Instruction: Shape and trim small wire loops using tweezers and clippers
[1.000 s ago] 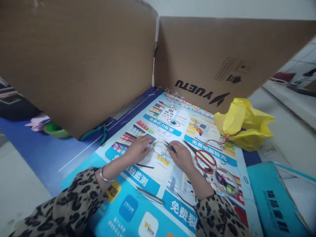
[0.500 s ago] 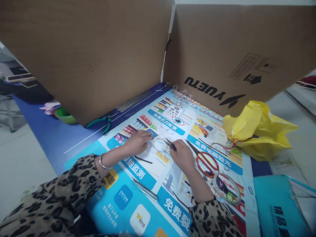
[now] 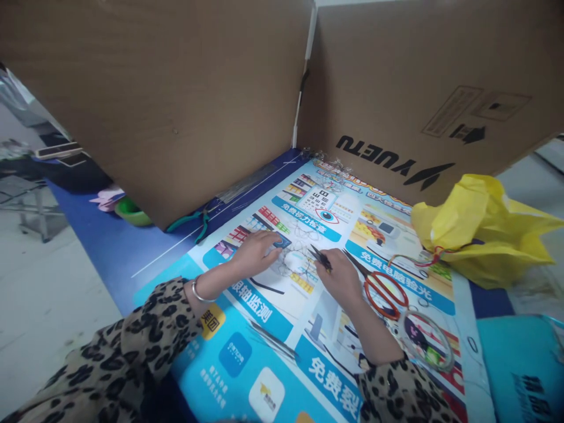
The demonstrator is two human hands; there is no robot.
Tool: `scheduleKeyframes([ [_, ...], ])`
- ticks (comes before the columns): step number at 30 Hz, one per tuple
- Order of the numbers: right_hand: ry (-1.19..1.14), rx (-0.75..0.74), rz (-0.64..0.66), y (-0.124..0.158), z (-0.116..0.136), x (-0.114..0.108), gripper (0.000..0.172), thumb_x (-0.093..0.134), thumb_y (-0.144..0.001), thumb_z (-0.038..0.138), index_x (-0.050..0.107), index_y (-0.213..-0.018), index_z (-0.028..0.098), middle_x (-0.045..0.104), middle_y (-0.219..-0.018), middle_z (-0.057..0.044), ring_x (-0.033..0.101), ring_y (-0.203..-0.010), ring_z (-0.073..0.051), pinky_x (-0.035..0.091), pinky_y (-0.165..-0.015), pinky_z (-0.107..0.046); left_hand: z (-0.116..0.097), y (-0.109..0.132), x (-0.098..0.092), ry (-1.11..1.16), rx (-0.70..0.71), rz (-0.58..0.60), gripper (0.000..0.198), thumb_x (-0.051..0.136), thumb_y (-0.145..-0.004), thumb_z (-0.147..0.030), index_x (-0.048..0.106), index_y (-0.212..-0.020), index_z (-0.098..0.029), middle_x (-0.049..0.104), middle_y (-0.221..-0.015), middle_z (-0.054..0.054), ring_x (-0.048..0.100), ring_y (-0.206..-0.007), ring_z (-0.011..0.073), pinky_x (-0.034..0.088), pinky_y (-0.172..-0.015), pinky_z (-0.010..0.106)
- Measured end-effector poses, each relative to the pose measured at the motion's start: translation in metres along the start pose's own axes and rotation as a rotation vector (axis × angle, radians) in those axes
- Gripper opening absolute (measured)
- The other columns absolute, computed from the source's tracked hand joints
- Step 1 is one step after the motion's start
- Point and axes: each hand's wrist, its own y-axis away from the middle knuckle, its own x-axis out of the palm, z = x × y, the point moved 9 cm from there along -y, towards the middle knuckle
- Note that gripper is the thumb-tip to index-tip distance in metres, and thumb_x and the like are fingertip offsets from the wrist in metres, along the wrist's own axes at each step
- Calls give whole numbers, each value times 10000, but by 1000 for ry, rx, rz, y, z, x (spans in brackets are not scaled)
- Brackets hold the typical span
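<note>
My left hand (image 3: 259, 254) reaches in over the printed sheet, thumb and fingers close together at a tangle of thin wire (image 3: 294, 263). It appears to pinch a strand, though the fingertips are hard to make out. In my right hand (image 3: 340, 276) is a pair of small pointed pliers (image 3: 321, 257). Their dark jaws point at the wire and look slightly apart. Orange-handled scissors (image 3: 386, 292) lie just right of my right hand, next to a clear ring-shaped roll (image 3: 426, 339).
Tall cardboard panels (image 3: 211, 106) stand at the back. Teal-handled pliers (image 3: 202, 226) and a green bowl (image 3: 134, 212) sit at left. A yellow crumpled bag (image 3: 480, 229) with cords and a teal box (image 3: 515, 364) are at right. Thin metal strips (image 3: 275, 341) lie in front.
The camera view has turned a little left, so everything sits further right. My hands keep nearly the same place over the wire, with only slight movement of the fingers and pliers.
</note>
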Motion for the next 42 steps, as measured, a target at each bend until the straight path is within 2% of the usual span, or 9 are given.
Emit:
scheduleKeyframes([
  [3, -25, -19, -31, 0, 1, 0, 228, 490, -779, 290, 576, -969, 198, 596, -937, -56, 559, -865, -188, 451, -772, -321, -8, 0, 1, 24, 47, -25, 327, 476, -835, -344, 569, -1098, -172, 595, -1159, 93, 520, -1091, 225, 396, -942, 400],
  [7, -38, -38, -42, 0, 2, 1, 242, 481, -780, 276, 578, -984, 190, 598, -964, -65, 555, -898, -184, 447, -802, -317, -16, 3, 17, 18, 132, 92, 381, 490, -829, -342, 533, -1185, -215, 515, -1283, 85, 458, -1176, 235, 348, -991, 424],
  [10, -25, -34, -13, -2, 4, 1, 236, 479, -774, 264, 597, -959, 177, 603, -942, -70, 553, -883, -185, 443, -793, -314, -12, 5, 24, -3, 109, 160, 410, 510, -814, -353, 519, -1204, -228, 475, -1326, 73, 418, -1208, 259, 345, -986, 450],
  [15, -5, -16, 76, -5, 10, 3, 191, 482, -768, 252, 630, -865, 180, 602, -868, -54, 544, -847, -177, 426, -762, -296, -12, 9, 23, -12, 99, 204, 452, 490, -825, -368, 465, -1250, -215, 446, -1350, 69, 380, -1228, 256, 336, -985, 459],
  [20, -20, 39, 111, -6, 10, 2, 163, 476, -767, 240, 626, -796, 181, 601, -842, -45, 536, -814, -165, 404, -720, -275, -9, 10, 23, -39, 97, 218, 439, 492, -825, -362, 469, -1239, -218, 464, -1334, 70, 385, -1212, 262, 329, -973, 471],
  [24, -56, 72, 115, -5, 9, 0, 159, 479, -784, 249, 612, -839, 182, 601, -851, -41, 534, -817, -160, 396, -712, -265, -4, 10, 26, -27, 101, 229, 458, 502, -818, -361, 461, -1250, -214, 463, -1335, 78, 377, -1215, 278, 328, -968, 482],
  [32, -127, 111, 40, -4, 6, -11, 188, 448, -839, 325, 549, -783, 177, 542, -743, -23, 507, -708, -139, 397, -652, -260, 1, 8, 22, 86, 135, 176, 417, 473, -842, -356, 489, -1222, -184, 477, -1316, 105, 412, -1209, 265, 331, -999, 468],
  [37, -193, 135, -60, -3, -1, -17, 215, 431, -854, 330, 565, -938, 184, 577, -875, -55, 538, -850, -166, 426, -776, -309, 13, 5, 15, 234, 72, 86, 342, 458, -855, -334, 537, -1155, -191, 564, -1207, 101, 485, -1147, 233, 390, -973, 423],
  [42, -251, 210, -153, 4, -13, -22, 324, 414, -866, 342, 504, -1151, 217, 565, -1064, -73, 531, -992, -178, 416, -874, -354, 22, 8, 16, 391, -62, 79, 290, 461, -852, -315, 561, -1103, -214, 622, -1107, 72, 555, -1057, 210, 446, -915, 383],
])
